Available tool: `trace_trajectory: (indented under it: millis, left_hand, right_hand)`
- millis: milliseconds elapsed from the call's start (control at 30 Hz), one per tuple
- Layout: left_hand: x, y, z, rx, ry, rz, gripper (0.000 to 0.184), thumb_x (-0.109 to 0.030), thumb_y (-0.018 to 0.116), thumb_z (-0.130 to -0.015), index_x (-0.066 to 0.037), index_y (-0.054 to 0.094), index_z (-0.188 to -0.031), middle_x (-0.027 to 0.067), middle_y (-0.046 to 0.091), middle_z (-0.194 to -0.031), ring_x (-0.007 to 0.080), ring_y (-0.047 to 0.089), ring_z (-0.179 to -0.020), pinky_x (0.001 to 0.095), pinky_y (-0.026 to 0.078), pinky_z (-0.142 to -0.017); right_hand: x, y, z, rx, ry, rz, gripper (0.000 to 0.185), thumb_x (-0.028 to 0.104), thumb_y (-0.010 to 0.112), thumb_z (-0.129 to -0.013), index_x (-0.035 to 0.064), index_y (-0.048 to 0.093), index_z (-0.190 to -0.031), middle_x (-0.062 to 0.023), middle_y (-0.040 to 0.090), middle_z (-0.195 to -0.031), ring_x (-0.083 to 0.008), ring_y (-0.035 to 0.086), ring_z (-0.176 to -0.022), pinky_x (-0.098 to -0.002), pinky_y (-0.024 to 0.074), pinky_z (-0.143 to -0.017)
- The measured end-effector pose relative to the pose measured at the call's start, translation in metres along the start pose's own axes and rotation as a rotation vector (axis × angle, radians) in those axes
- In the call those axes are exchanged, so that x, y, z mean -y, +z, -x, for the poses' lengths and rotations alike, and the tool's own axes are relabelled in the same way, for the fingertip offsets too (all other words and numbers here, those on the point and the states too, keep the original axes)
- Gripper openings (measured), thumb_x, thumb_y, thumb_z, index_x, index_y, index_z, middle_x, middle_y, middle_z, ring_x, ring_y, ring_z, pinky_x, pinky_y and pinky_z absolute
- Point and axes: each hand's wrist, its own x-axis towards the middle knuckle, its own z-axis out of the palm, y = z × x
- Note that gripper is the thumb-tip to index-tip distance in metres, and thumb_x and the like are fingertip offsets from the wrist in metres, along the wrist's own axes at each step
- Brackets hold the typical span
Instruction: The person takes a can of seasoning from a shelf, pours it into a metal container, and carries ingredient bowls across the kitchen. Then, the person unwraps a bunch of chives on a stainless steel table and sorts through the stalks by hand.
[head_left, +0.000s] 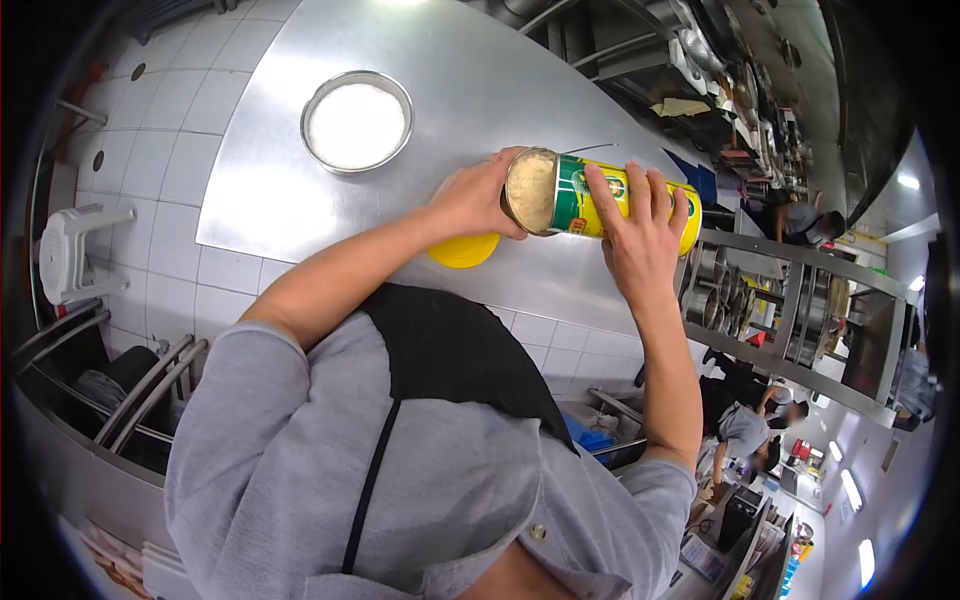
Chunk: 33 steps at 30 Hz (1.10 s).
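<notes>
Beyond grey shirt (460, 490) and black apron (450, 345), steady the tilted green-and-yellow can (571, 192) near the worktop's (490, 80) right edge, using left hand (478, 198) clasped at the mouth and right hand (645, 240) wrapped around the side, to guard pale powder (533, 188) against spillage.

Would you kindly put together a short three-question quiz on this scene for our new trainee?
1. Multiple choice: which colours show on the can that the right hand grips?
a) red and white
b) yellow and green
c) blue and orange

2. True or false: the round metal bowl with white contents stands on the steel table, apart from both hands.

3. Fill in: the flat round piece partly hidden by the left arm is ____ in colour.

Key: 1. b; 2. true; 3. yellow.
</notes>
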Motion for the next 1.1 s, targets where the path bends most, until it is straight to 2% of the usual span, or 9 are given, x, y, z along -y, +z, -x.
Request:
trace_trajectory:
  millis: [200, 300, 500, 600, 700, 1100]
  left_hand:
    - [0.005, -0.001, -0.001, 0.007, -0.009, -0.01, 0.109, -0.032, 0.09, -0.056, -0.011, 0.033, -0.147, 0.0183, 0.06, -0.127, 0.0368, 0.06, -0.117, 0.0432, 0.05, -0.098]
    - [-0.001, 0.0, -0.002, -0.032, -0.018, 0.007, 0.101, -0.03, 0.088, -0.056, -0.012, 0.039, -0.143, 0.0154, 0.062, -0.125, 0.0351, 0.061, -0.115, 0.0436, 0.051, -0.096]
    - [0.0, 0.0, -0.003, -0.017, -0.052, -0.013, 0.102, -0.03, 0.088, -0.056, -0.013, 0.038, -0.144, 0.0142, 0.06, -0.128, 0.0349, 0.061, -0.115, 0.044, 0.05, -0.096]
    - [-0.002, 0.001, -0.004, -0.012, -0.06, -0.011, 0.103, -0.031, 0.088, -0.056, -0.013, 0.038, -0.144, 0.0147, 0.06, -0.128, 0.0348, 0.061, -0.115, 0.0443, 0.051, -0.096]
    - [0.004, 0.001, -0.004, -0.024, -0.013, -0.009, 0.109, -0.032, 0.091, -0.055, -0.012, 0.036, -0.147, 0.0178, 0.06, -0.129, 0.036, 0.061, -0.117, 0.0431, 0.049, -0.098]
    - [0.003, 0.009, -0.001, -0.054, -0.086, 0.016, 0.109, -0.03, 0.091, -0.055, -0.013, 0.035, -0.147, 0.0177, 0.058, -0.131, 0.038, 0.059, -0.118, 0.0439, 0.049, -0.098]
  right_hand:
    - [-0.005, -0.007, -0.002, 0.056, -0.023, 0.071, 0.079, 0.007, 0.068, -0.079, 0.039, 0.043, -0.147, -0.0107, 0.052, -0.134, -0.0332, 0.05, -0.124, -0.0569, 0.0357, -0.102]
    - [-0.004, -0.014, -0.007, 0.037, -0.048, 0.055, 0.08, 0.007, 0.068, -0.079, 0.039, 0.043, -0.147, -0.0107, 0.051, -0.134, -0.033, 0.05, -0.123, -0.0569, 0.0355, -0.102]
    - [-0.006, -0.012, -0.009, 0.005, -0.023, 0.049, 0.078, 0.007, 0.067, -0.078, 0.039, 0.044, -0.146, -0.0099, 0.052, -0.133, -0.0324, 0.049, -0.123, -0.0563, 0.0356, -0.101]
    - [-0.007, -0.012, -0.008, 0.044, -0.067, 0.085, 0.076, 0.009, 0.067, -0.079, 0.039, 0.044, -0.145, -0.0097, 0.052, -0.133, -0.0325, 0.05, -0.123, -0.0563, 0.0355, -0.101]
    - [-0.005, -0.015, -0.007, -0.018, -0.019, 0.042, 0.076, 0.009, 0.067, -0.079, 0.0391, 0.045, -0.145, -0.0095, 0.052, -0.132, -0.0321, 0.05, -0.123, -0.056, 0.0352, -0.102]
    - [-0.01, -0.015, -0.003, 0.004, -0.008, 0.11, 0.078, 0.007, 0.07, -0.078, 0.0385, 0.045, -0.145, -0.0091, 0.052, -0.132, -0.0319, 0.05, -0.124, -0.0557, 0.0344, -0.102]
